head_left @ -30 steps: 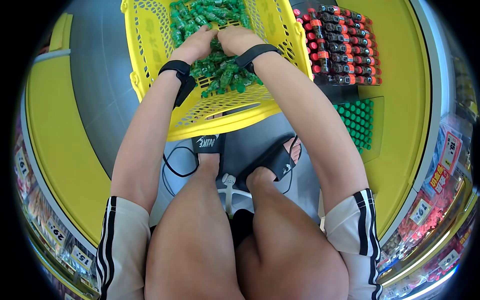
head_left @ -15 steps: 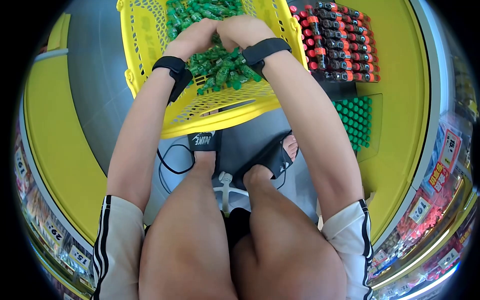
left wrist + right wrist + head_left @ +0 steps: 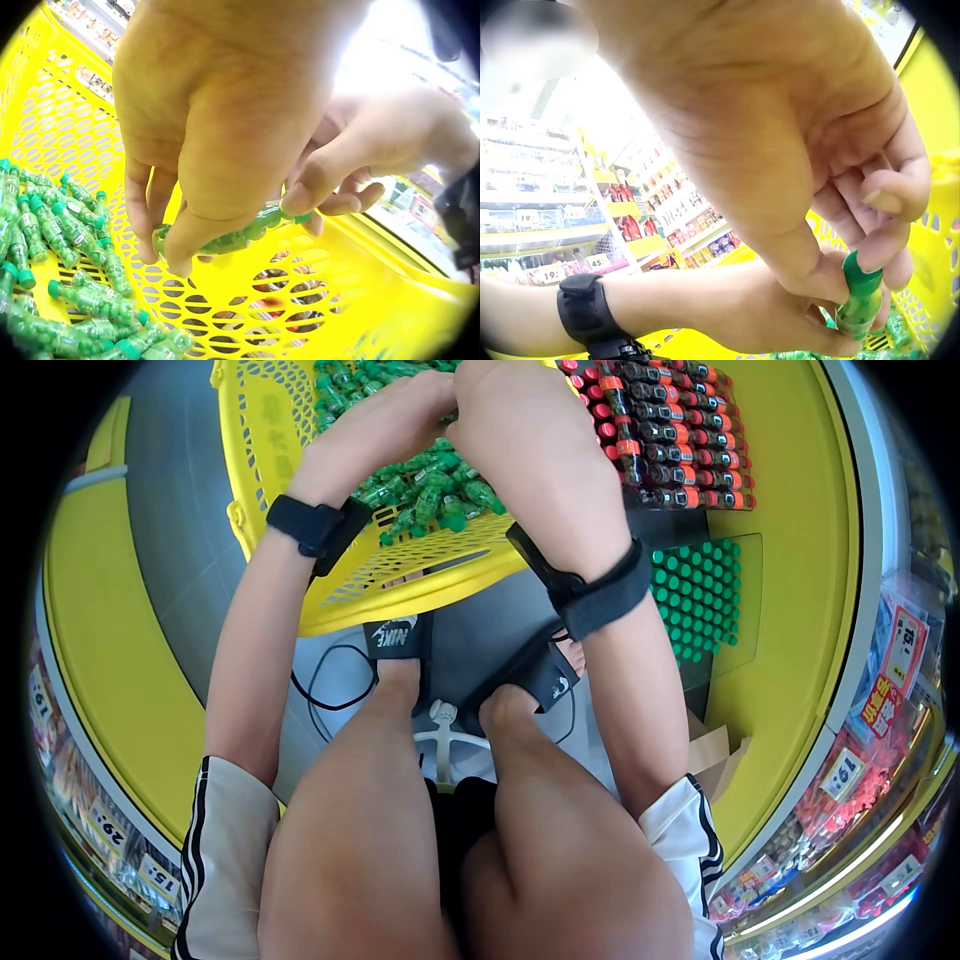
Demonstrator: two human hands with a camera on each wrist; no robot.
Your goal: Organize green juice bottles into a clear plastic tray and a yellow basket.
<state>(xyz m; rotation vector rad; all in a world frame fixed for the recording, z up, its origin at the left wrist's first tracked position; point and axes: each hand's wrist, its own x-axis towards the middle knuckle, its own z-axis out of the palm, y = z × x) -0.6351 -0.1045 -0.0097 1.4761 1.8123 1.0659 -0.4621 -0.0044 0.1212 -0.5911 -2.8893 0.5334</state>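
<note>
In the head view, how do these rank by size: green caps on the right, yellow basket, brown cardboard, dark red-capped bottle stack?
1. Yellow basket, though partly out of frame
2. Dark bottle stack, also cut off
3. Block of green caps
4. Brown cardboard, partly hidden

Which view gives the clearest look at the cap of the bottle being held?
The right wrist view: the green cap shows large and mostly uncovered on the held bottle. The left wrist view shows just a sliver by the right hand. In the head view it is hidden.
</note>
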